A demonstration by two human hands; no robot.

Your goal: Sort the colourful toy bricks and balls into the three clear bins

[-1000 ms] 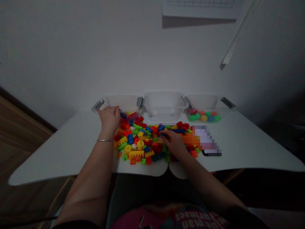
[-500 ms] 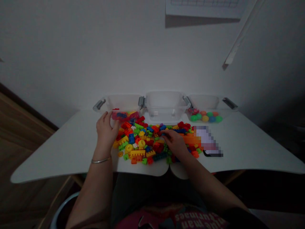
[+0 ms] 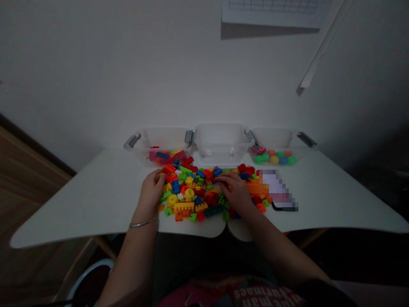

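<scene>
A heap of colourful toy building bricks (image 3: 183, 206) is spread over the middle of the table. My left hand (image 3: 151, 189), with a bangle on its wrist, is at the left edge of the heap. Its fingers and thumb are closed together beside orange bricks; whatever they grip is hidden. Over the right half of the heap, my right hand (image 3: 237, 192) bends its fingers down in a pinch among the bricks. What lies between those fingertips is too dark to make out. A clear left box (image 3: 140, 155) behind the heap contains red, blue and yellow pieces.
A clear middle box (image 3: 220, 149) stands against the wall. The clear right box (image 3: 306, 149) contains several coloured balls (image 3: 275, 159). A blurred-out phone-like object (image 3: 277, 189) lies right of the heap on the white table (image 3: 89, 196). A paper sheet hangs above.
My left hand has come down from the front of the left box to the left edge of the heap, and its fingers have closed. My right hand stays almost in place.
</scene>
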